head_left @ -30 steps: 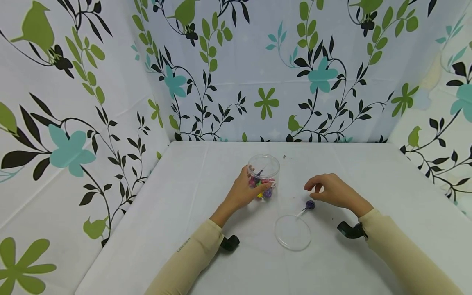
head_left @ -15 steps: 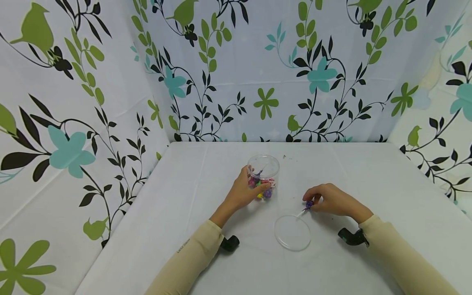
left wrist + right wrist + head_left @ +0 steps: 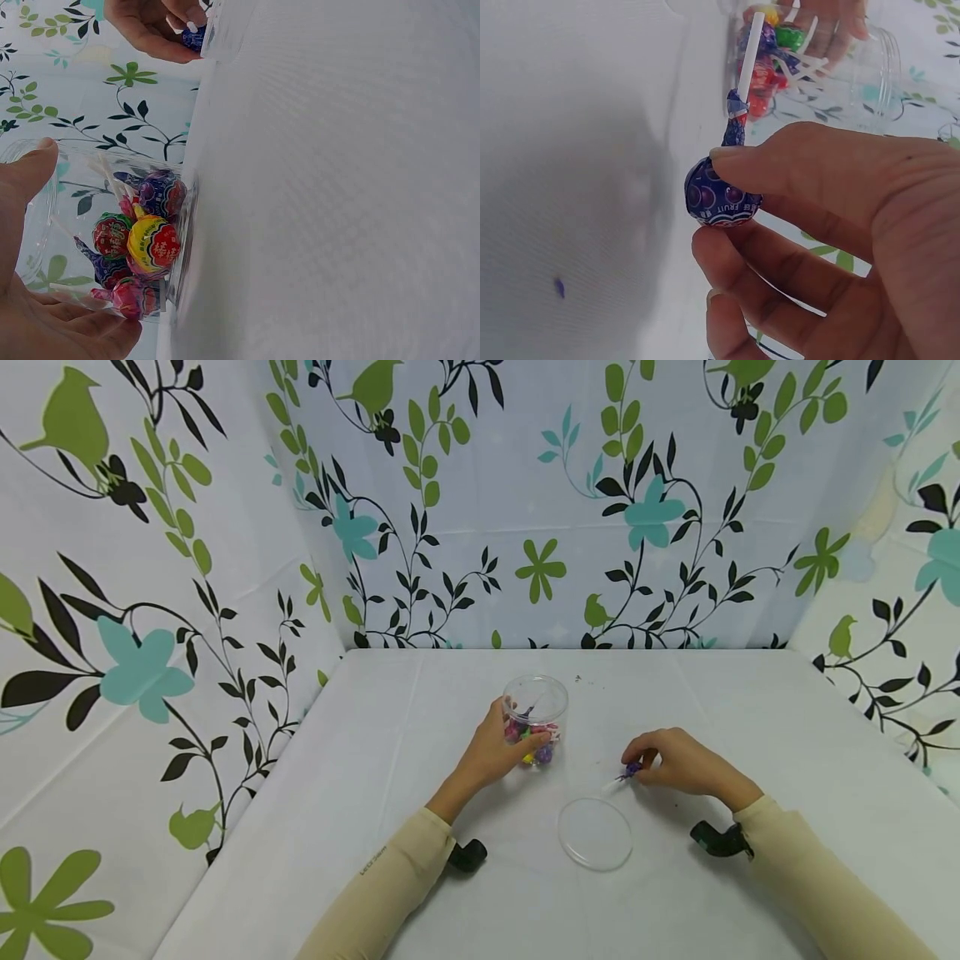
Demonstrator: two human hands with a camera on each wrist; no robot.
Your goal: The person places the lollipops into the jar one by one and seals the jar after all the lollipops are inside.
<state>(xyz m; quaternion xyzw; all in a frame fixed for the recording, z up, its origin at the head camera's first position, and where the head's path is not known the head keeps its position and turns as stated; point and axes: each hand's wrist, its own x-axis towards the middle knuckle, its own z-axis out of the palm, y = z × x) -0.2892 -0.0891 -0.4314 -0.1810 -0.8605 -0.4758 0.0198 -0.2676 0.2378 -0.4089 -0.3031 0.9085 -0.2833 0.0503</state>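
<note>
My left hand grips a clear plastic jar that stands upright with its top uncovered. Inside the jar, the left wrist view shows several wrapped lollipops, among them a yellow lollipop and a pink lollipop. To the right, my right hand pinches a purple-blue lollipop by its wrapped head between thumb and fingers. Its white stick points toward the jar in the right wrist view. Just in front of that hand lies a clear round lid, flat on the white table.
The white table meets a leaf-and-bird patterned cloth at the back and sides. Small dark crumbs lie behind the jar, and a purple scrap shows in the right wrist view. Black cameras sit on both wrists.
My right hand came down onto the lollipop by the lid, took hold of its head, and lifted its stick off the lid's edge. My left hand and the jar stayed put.
</note>
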